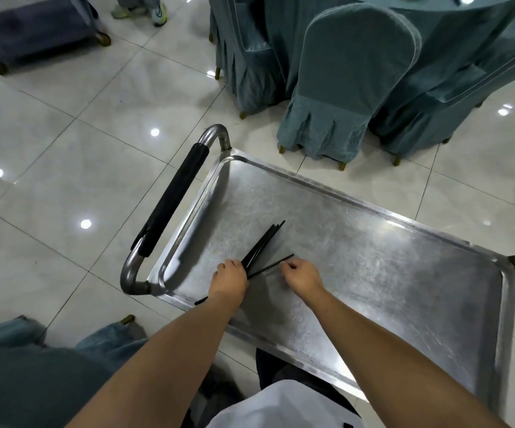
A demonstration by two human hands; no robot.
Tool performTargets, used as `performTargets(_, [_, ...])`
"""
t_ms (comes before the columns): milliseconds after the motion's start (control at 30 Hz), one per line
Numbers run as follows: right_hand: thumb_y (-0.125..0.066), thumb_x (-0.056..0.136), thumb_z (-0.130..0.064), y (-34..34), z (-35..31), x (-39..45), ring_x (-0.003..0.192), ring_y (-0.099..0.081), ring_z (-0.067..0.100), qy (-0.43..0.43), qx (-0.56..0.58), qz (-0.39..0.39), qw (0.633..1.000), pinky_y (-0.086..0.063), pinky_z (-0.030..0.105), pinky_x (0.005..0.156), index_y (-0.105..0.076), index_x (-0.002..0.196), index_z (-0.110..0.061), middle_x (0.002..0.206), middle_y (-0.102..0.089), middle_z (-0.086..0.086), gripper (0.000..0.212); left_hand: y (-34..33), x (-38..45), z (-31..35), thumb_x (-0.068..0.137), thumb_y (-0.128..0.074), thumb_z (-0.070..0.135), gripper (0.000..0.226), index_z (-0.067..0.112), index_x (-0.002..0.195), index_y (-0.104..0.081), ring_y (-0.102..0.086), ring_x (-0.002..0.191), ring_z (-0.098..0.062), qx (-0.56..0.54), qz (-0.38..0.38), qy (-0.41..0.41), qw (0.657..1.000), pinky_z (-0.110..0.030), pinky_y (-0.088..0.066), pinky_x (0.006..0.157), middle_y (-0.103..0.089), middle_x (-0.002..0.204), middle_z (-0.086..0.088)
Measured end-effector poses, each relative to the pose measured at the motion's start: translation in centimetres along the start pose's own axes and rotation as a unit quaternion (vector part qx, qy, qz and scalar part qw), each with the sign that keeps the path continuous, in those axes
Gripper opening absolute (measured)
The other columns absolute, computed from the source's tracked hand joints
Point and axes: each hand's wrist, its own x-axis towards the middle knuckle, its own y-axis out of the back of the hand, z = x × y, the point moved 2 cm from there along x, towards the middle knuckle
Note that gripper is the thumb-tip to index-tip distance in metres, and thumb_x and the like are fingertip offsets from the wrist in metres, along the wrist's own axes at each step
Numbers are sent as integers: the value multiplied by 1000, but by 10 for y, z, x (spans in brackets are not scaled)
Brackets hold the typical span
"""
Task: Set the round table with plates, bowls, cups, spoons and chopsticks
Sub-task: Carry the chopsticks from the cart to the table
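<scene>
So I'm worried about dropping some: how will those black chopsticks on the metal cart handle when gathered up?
The chopsticks look thin, straight and stiff. They probably slide easily on the smooth steel cart top. The left hand grips a bundle that already fans out, so strays seem likely.

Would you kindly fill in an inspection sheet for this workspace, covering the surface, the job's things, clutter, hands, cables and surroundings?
Surface: steel cart top, scratched, with a raised rim and a black-padded handle at its left end.
Job's things: black chopsticks fanned out on the cart; no plates, bowls, cups or spoons on it.
Clutter: nothing seen.
Hands: left hand grips the chopsticks bundle; right hand is at the tip of one splayed chopstick, pinch unclear.
Cables: nothing seen.
Surroundings: tiled floor, covered chairs, the round table beyond, a second cart far left.
</scene>
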Motion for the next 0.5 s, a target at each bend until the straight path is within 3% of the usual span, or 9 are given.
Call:
performTargets(67, [-51, 97, -40, -11, -13, -2, 74, -62, 24, -5, 42, -52, 998, -49, 33, 70, -67, 80, -11, 80, -66, 11, 37, 8, -1, 1, 99, -51, 29, 38, 5, 128, -44, -55, 111, -31, -64, -11, 17, 998, -38, -48, 89, -56, 122, -15])
performTargets(200, [-54, 94, -49, -30, -43, -7, 78, -60, 13, -25, 130, -118, 984, -44, 23, 63, -66, 89, -19, 88, -65, 0, 33, 24, -6, -11, 98, -44, 23, 35, 11, 130, -39, -60, 106, -35, -182, -16, 61, 981, -44, -50, 89, -60, 118, -16])
performTargets(300, [-54, 84, -69, -45, -69, -13, 101, -62, 20, -29, 147, -138, 979, -48, 29, 72, -65, 110, -20, 105, -66, 0, 57, 32, -20, -34, 97, -49, 29, 31, 13, 123, -43, -62, 101, -32, -207, -6, 63, 976, -43, -53, 85, -61, 112, -14])
performTargets(400, [-58, 81, -70, -62, -95, -23, 100, -64, 19, -25, 179, -155, 971, -51, 34, 78, -68, 107, -20, 105, -71, 0, 57, 39, -40, -62, 92, -56, 35, 30, 15, 112, -48, -64, 91, -28, -202, 1, 51, 978, -39, -53, 74, -63, 100, -9])
performTargets(500, [-62, 81, -66, -84, -117, -45, 97, -66, 16, 1, 172, -168, 971, -47, 32, 73, -67, 106, -19, 105, -73, 0, 54, 49, -70, -95, 89, -58, 36, 31, 17, 112, -51, -61, 80, -22, -233, 30, 39, 971, -31, -48, 66, -64, 94, -5])
